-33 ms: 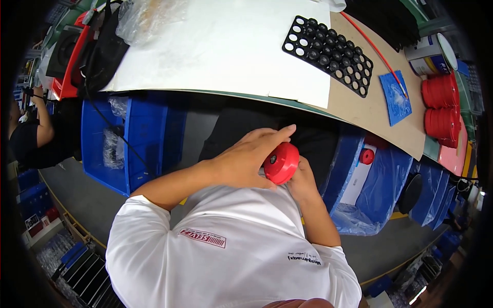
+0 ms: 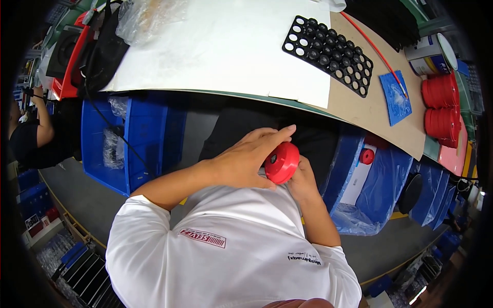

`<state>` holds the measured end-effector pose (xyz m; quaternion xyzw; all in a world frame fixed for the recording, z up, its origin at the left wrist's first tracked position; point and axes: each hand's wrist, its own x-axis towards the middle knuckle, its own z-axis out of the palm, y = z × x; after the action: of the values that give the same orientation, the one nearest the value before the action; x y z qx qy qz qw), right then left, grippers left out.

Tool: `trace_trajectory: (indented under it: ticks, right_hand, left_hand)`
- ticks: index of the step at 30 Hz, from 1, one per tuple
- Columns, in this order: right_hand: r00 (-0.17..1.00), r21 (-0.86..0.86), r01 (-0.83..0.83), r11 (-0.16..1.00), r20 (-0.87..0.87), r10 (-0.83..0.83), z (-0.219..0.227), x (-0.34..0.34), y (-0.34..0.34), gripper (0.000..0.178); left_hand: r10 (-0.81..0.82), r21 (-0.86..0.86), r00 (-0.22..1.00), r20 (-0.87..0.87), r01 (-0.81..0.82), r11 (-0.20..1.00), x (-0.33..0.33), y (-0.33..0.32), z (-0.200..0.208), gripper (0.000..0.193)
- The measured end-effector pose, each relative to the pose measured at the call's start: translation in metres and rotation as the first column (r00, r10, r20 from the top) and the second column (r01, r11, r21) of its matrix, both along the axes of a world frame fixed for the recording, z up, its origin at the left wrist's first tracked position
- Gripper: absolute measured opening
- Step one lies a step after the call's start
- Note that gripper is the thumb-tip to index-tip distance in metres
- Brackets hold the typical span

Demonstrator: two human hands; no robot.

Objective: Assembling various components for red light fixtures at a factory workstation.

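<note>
Apparently for steadiness, our right hand (image 2: 303,180) held the red round part (image 2: 285,163) just outside the near edge of the surface (image 2: 221,51), its fingers partly hidden. Our left hand (image 2: 249,161) curved wide around the part, probably leaving its dark centre visible. On the surface, the black tray (image 2: 307,60) separated black pieces (image 2: 323,60), perhaps for easy picking.

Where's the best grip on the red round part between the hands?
Grip the red round part by its rounded outer rim, probably from the left: its dark centre faces left, towards the left hand, while the right hand sits at its right.
</note>
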<state>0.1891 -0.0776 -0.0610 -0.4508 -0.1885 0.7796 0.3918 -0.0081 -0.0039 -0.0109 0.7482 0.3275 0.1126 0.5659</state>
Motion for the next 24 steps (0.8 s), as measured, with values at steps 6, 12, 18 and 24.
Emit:
trace_trajectory:
  ticks: [6, 12, 18, 24]
  right_hand:
    - [0.949, 0.333, -0.074, 0.94, 0.312, -0.036, 0.012, -0.007, 0.002, 0.019]
    - [0.998, 0.088, -0.024, 0.996, 0.058, 0.019, 0.0, 0.001, -0.001, 0.02]
    - [0.973, 0.328, -0.111, 0.938, 0.23, 0.035, 0.004, 0.0, -0.002, 0.031]
    - [0.988, 0.221, -0.114, 0.969, 0.13, 0.087, 0.007, -0.008, 0.001, 0.024]
  left_hand:
    - [0.083, -0.35, 0.996, -0.031, -0.088, 0.933, 0.003, -0.001, 0.013, 0.124]
    - [-0.1, 0.275, 0.992, -0.071, 0.116, 0.955, 0.004, -0.004, -0.002, 0.118]
    - [0.056, -0.162, 0.995, -0.082, -0.069, 0.984, 0.011, -0.001, 0.013, 0.121]
    - [-0.008, 0.081, 0.995, -0.104, 0.016, 0.997, 0.0, -0.003, 0.013, 0.126]
